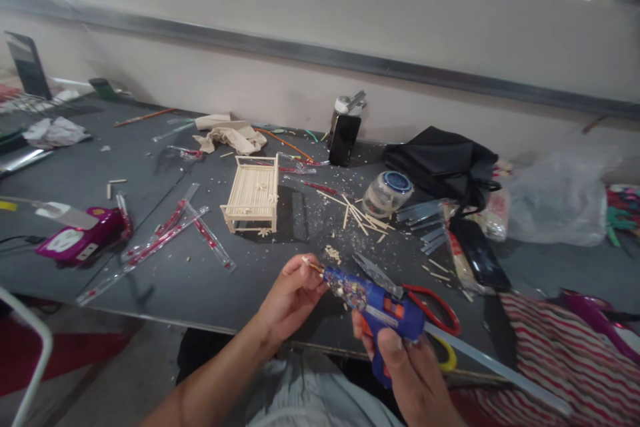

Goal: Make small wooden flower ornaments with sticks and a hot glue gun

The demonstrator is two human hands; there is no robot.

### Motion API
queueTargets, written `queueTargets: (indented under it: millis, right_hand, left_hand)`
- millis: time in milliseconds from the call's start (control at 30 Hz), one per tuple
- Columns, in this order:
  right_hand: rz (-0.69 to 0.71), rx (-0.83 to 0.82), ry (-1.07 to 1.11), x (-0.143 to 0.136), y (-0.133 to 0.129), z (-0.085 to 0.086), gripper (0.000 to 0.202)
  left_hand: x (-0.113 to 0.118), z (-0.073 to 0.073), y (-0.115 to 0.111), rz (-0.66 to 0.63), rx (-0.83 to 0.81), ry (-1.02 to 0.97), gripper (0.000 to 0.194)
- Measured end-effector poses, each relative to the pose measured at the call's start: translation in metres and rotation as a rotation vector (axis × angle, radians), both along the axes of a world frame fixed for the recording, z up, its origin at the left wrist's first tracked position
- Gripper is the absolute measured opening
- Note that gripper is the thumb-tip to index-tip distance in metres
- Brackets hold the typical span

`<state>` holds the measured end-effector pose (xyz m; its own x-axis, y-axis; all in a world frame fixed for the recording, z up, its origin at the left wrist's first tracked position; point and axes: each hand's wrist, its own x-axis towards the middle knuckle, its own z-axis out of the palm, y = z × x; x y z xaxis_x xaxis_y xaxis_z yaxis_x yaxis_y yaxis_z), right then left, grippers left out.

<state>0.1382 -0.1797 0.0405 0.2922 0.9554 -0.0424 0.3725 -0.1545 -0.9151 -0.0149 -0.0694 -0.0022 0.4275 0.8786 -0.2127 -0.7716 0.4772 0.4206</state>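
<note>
My right hand [400, 360] is wrapped around the handle of a blue hot glue gun [385, 310]. A long clear glue stick [500, 363] sticks out of its back end. Its nozzle points left, at the fingertips of my left hand [295, 293]. Those fingers pinch a small pale wooden piece [306, 260], its shape mostly hidden, close to the nozzle tip. Beyond my hands stands a miniature bed [253, 193] built from thin sticks, with small pale bits on it. Little cut stick pieces [333, 254] lie in a pile just past the glue gun.
Red-handled scissors [437, 307] lie by the glue gun. Around are loose wooden sticks [357, 217], a glass jar [385, 193], clear glue sticks [420, 213], a black bag [445, 160], an upright phone [345, 140], plastic wrappers [173, 220] and a purple power strip [83, 237].
</note>
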Motion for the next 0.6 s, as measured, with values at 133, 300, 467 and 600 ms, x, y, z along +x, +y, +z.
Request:
queueTargets:
  millis: [133,300,467,600]
  right_hand:
    - [0.029,0.018,0.013,0.001,0.0,-0.004,0.05]
    - [0.018,-0.015,0.036,0.005,-0.001,-0.009,0.043]
    - [0.04,0.013,0.024,0.004,-0.003,-0.012,0.047]
    - [0.044,0.017,0.037,0.002,-0.001,-0.009,0.045]
  left_hand:
    - [0.0,0.0,0.0,-0.001,0.003,-0.002,0.033]
    - [0.0,-0.002,0.0,0.002,-0.003,-0.016,0.032]
    - [0.0,-0.003,0.0,0.001,-0.003,-0.018,0.032]
    - [0.0,-0.003,0.0,0.002,-0.009,-0.011,0.032]
